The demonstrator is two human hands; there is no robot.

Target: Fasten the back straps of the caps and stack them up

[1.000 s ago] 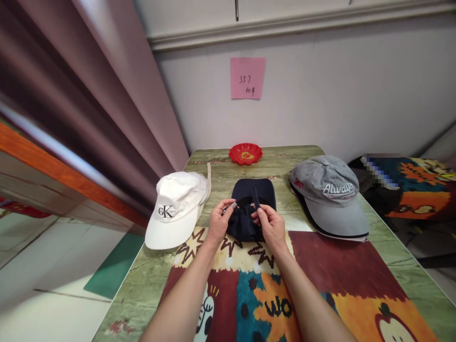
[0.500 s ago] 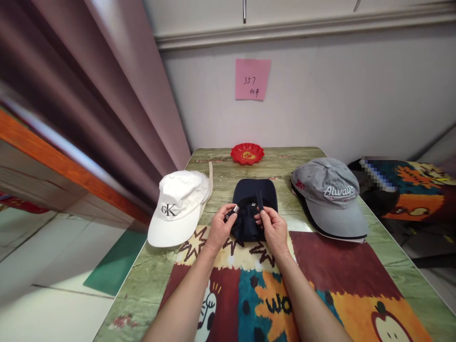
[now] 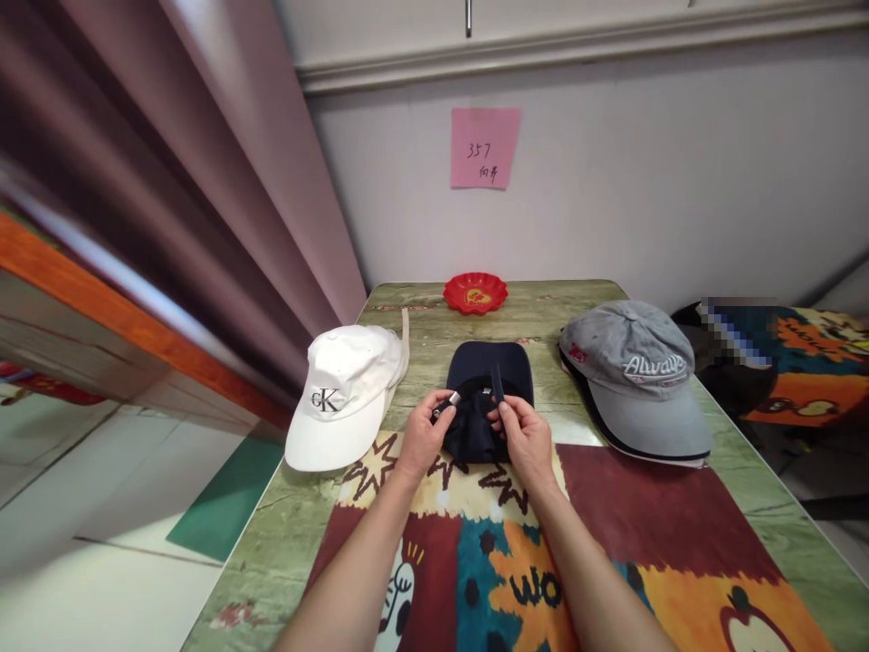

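"Navy cap (image 3: 489, 358) in the middle, but what is the largest thing around it?"

"Pale wall (image 3: 597, 172) across the far side, then a mauve curtain (image 3: 258, 136) on the left."

"And next in size?"

"A green wood-grain table (image 3: 251, 543), with a patterned mat (image 3: 652, 498) over its near part. Dark letters on the mat read 'WO'; anything following them is hidden by the right forearm (image 3: 580, 543)."

"Which caps carry writing?"

"On the right, the gray cap (image 3: 617, 344) says 'Always' in white, with small reddish marks below that are too tiny to read. On the left, the white cap (image 3: 346, 362) bears a dark 'CK', crossed by illegible small print."

"Where does the navy one sit?"

"Between those two, brim toward the far side, its crown over the mat's far edge."

"Anything smaller?"

"A pink note (image 3: 485, 149) on the wall, handwritten '357' above two characters, and below it a red scalloped dish (image 3: 475, 294) with a gold motif, at the table's far end."

"What of the person's hands?"

"They are apart, one at either side of the navy crown. The right hand (image 3: 528, 439) pinches a dark strap (image 3: 498, 385), its tip pointing up; the left hand (image 3: 422, 439) grips the opposite side beside a small metal buckle (image 3: 454, 398)."
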